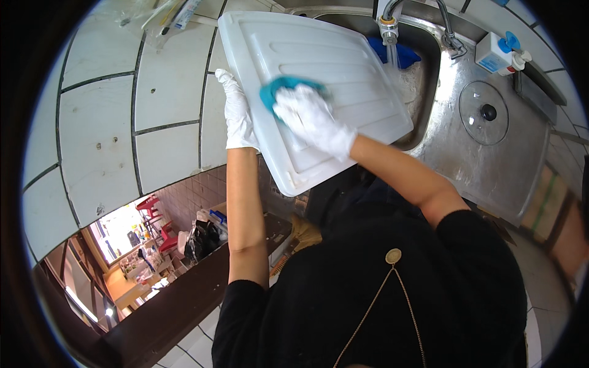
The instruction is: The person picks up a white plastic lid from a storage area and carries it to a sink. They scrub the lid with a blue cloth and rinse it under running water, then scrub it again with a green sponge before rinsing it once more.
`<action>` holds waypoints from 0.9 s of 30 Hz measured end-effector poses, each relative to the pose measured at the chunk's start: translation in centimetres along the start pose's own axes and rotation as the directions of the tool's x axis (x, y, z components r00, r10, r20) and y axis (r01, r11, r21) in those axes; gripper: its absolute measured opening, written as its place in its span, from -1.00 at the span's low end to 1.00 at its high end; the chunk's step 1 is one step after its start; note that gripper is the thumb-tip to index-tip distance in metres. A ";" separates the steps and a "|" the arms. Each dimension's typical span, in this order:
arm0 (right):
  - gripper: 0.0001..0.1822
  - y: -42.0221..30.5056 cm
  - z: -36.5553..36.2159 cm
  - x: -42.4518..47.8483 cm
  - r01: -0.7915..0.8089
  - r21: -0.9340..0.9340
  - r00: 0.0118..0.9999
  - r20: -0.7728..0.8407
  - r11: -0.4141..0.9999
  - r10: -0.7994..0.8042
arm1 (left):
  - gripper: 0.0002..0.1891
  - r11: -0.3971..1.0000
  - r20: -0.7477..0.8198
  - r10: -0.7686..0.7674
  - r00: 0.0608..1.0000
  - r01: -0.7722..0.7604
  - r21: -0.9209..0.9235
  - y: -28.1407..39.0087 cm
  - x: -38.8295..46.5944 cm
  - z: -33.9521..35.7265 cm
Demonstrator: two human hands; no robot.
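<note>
A large white plastic lid (340, 60) with moulded ridges is tilted over the left part of the steel sink (430, 106). My left hand (237, 110), in a white glove, holds the lid's left edge; its fingers are partly hidden under it. My right hand (315, 119), gloved too and blurred, presses a teal cloth or sponge (276, 89) flat on the lid's face. Water runs from the faucet (389, 34) beside the lid's far right edge. A blue object (402, 56) lies in the sink, partly covered by the lid.
A glass pot lid (474, 115) with a black knob rests on the steel drainboard (501, 179). Behind it stand a white pump bottle (494, 55) and another dispenser (517, 64). Toothbrush-like items and clear plastic (177, 16) lie on the tiled counter (101, 110) at the back left.
</note>
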State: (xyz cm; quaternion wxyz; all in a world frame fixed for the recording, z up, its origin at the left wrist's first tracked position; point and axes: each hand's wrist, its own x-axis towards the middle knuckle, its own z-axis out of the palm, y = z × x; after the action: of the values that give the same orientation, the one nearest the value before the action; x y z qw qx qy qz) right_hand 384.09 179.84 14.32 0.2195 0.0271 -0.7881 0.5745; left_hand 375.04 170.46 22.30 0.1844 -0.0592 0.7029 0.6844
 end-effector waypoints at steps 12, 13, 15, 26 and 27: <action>-0.74 0.7 2.4 0.1 0.017 -0.062 0.993 0.114 0.998 -0.010 | -0.39 0.989 -0.063 -0.055 0.996 0.046 -0.143 -3.2 1.8 -4.4; -0.76 0.5 2.5 -1.7 0.059 -0.029 0.992 0.109 0.998 -0.056 | -0.41 0.988 -0.089 -0.078 0.993 0.065 -0.143 -2.8 1.3 -4.1; -0.81 -0.5 1.6 -5.2 0.066 0.040 0.983 0.167 0.997 -0.072 | -0.38 0.991 -0.054 -0.065 0.996 0.059 -0.117 -3.3 1.4 -4.7; -0.82 -1.1 -0.8 -8.4 0.437 0.233 0.889 0.036 0.869 -0.457 | -0.36 0.856 0.319 -0.036 0.947 0.194 -0.479 -3.5 4.8 -5.8; -0.82 -1.1 -1.2 -8.3 0.443 0.235 0.878 0.079 0.865 -0.472 | -0.36 0.859 0.311 -0.083 0.947 0.226 -0.460 -2.6 4.8 -6.0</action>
State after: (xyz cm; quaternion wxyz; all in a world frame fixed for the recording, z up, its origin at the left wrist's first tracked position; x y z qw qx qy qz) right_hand 392.31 178.81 12.43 0.2921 0.2748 -0.7071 0.5824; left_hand 370.37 165.21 18.23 0.3159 -0.0633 0.4663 0.8239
